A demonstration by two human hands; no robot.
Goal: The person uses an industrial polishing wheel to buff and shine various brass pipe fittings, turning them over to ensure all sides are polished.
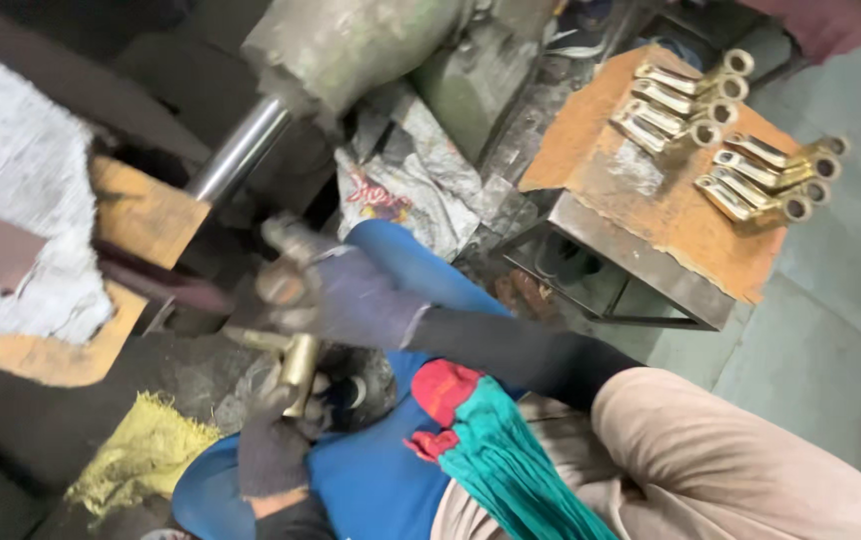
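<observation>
Head view, looking down: nearest is the left hand (276, 425), in a dark glove, closed around a brass fitting (298, 362) that stands roughly upright out of the fist, with a flat tab reaching to the left. Beside the person's lap lies a red and teal cloth (481, 440), over blue fabric and a beige trouser leg. A yellow rag (146, 450) lies on the dark floor to the left.

Just above the fitting, the right hand (336, 295), gloved in grey-blue, is blurred; its fingers seem curled near a small metal part, but I cannot tell whether it grips anything. Its dark sleeve runs back to the lower right.

Further off, a polished steel shaft (241, 150) slants out of a grey-green machine body (351, 45), next to an orange block (146, 215). Crumpled plastic wrapping (406, 175) lies below the machine. To the right, a rusty orange metal stand (641, 210) carries two groups of finished brass fittings (731, 150), lying side by side.
</observation>
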